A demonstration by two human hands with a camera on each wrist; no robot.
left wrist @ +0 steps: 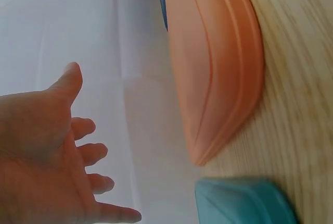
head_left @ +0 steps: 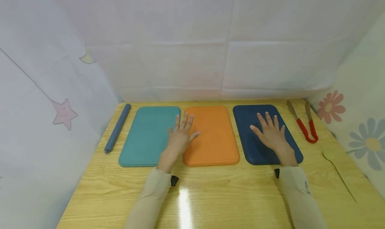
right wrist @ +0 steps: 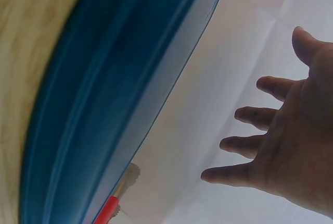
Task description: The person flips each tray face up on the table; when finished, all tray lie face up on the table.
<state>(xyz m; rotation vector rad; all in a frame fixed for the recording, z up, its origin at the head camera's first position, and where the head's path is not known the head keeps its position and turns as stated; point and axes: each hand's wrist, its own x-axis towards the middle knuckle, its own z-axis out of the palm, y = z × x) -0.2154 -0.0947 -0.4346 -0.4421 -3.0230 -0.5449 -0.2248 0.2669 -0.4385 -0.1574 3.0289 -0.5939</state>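
My left hand (head_left: 179, 139) is spread above the gap between a teal rectangular board (head_left: 147, 135) and an orange one (head_left: 212, 135), palm down and holding nothing. In the left wrist view that hand (left wrist: 47, 156) shows its palm, clear of the orange board's rounded edge (left wrist: 229, 62). Over the dark blue board (head_left: 249, 139) my right hand (head_left: 272, 135) is stretched out, fingers apart, also holding nothing. The right wrist view has this hand (right wrist: 291, 135) raised off the blue board (right wrist: 104, 88).
A blue-grey rolled cylinder (head_left: 118, 129) lies at the table's left edge. Red-handled tongs (head_left: 306, 129) lie right of the blue board, with a long thin gold spoon (head_left: 338, 172) nearer me. White cloth (head_left: 192, 48) walls in the back and sides of the wooden table (head_left: 216, 195).
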